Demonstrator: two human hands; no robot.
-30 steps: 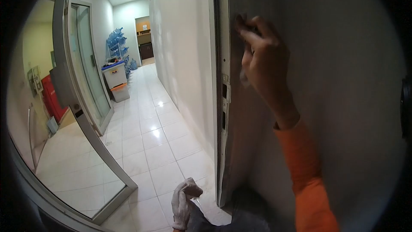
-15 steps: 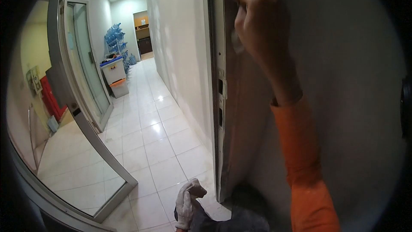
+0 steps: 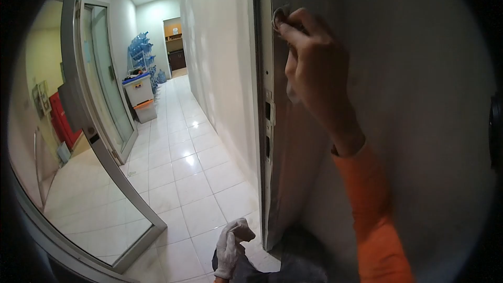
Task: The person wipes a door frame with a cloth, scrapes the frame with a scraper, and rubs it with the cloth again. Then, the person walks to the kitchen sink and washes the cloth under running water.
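Note:
My bare right hand (image 3: 320, 60), below an orange sleeve (image 3: 369, 199), is closed on a greyish cloth (image 3: 292, 91). Its fingers press a fold of the cloth against the face of the door frame (image 3: 280, 141), near the edge. Lower on that edge, metal strike plates (image 3: 269, 112) with dark slots are visible. My left hand (image 3: 229, 249) wears a whitish knit glove and rests low, by my dark-trousered leg. Its fingers are curled closed; whether anything pale is in them cannot be made out.
An open glass door (image 3: 112, 178) with a metal frame stands at left. White floor tiles (image 3: 181, 178) run down a corridor beside a pale wall (image 3: 220, 73). Stacked plastic boxes (image 3: 139, 89) and blue water bottles (image 3: 140, 50) stand farther along.
My right hand has moved down along the door frame with the cloth. My left hand has stayed nearly where it was.

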